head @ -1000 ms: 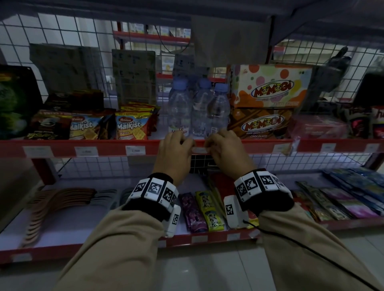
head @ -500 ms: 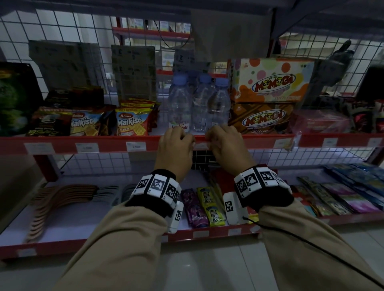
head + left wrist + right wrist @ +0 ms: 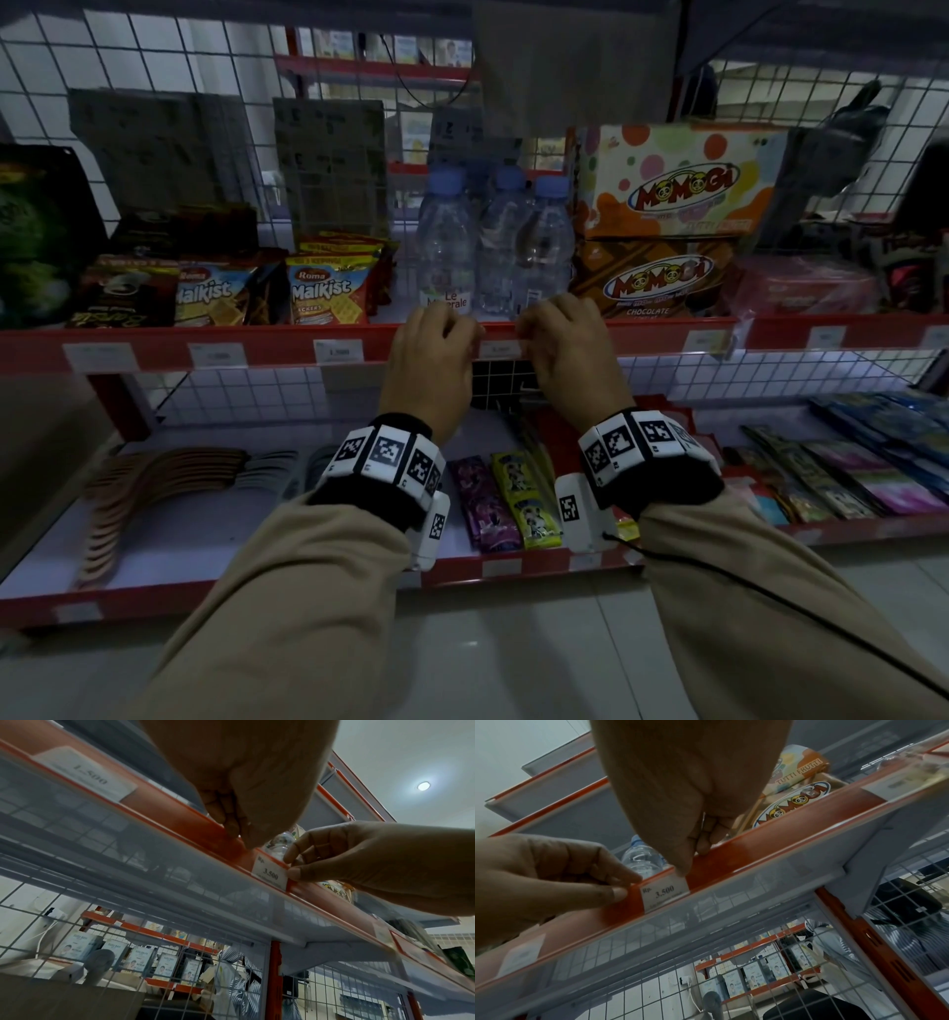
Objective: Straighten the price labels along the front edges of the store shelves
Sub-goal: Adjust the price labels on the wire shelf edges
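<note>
A white price label [image 3: 499, 350] reading 3.500 sits in the red price rail [image 3: 257, 354] of the middle shelf, below the water bottles [image 3: 493, 246]. My left hand [image 3: 464, 334] pinches the rail just left of the label [image 3: 666, 894], its index tip at the label's top-left corner. My right hand [image 3: 529, 334] pinches the label's right edge [image 3: 270, 874] between thumb and index finger. In the wrist views the label looks level with the rail. Further labels [image 3: 339, 351] sit along the rail on both sides.
Malkist packs [image 3: 328, 293] stand left of the bottles and Momogi boxes [image 3: 678, 185] right of them. The lower shelf [image 3: 513, 565] holds sachets, wooden spoons and flat packets. Wire mesh backs the shelves. A person stands beyond the mesh [image 3: 239, 983].
Both hands stay at the same label on the rail. Only the head view has shifted slightly, so the shelf sits a little higher in frame.
</note>
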Demonstrator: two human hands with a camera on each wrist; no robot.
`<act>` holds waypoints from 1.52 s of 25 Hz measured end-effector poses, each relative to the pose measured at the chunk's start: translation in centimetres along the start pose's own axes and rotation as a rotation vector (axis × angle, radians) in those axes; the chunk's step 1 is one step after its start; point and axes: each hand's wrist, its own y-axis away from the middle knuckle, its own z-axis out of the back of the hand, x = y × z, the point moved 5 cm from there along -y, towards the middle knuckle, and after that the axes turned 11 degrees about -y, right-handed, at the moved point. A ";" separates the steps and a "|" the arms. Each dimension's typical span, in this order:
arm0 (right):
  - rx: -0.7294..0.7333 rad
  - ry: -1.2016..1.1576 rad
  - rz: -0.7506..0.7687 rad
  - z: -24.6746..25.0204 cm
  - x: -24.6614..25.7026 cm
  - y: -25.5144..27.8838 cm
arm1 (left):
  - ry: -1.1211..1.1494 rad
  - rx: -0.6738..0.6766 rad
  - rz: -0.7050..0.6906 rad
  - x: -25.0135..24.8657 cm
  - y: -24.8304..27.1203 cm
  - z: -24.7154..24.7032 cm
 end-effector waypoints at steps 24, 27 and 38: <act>0.427 -0.079 -0.186 -11.9 -8.9 19.3 | -0.181 0.652 -0.100 -2.7 18.9 -13.5; 0.573 -0.055 -0.219 -13.9 -9.2 23.1 | -0.189 0.815 -0.125 -2.6 22.3 -16.0; 0.574 0.100 -0.135 -15.3 -9.0 26.4 | -0.142 0.783 -0.087 -2.3 24.4 -16.7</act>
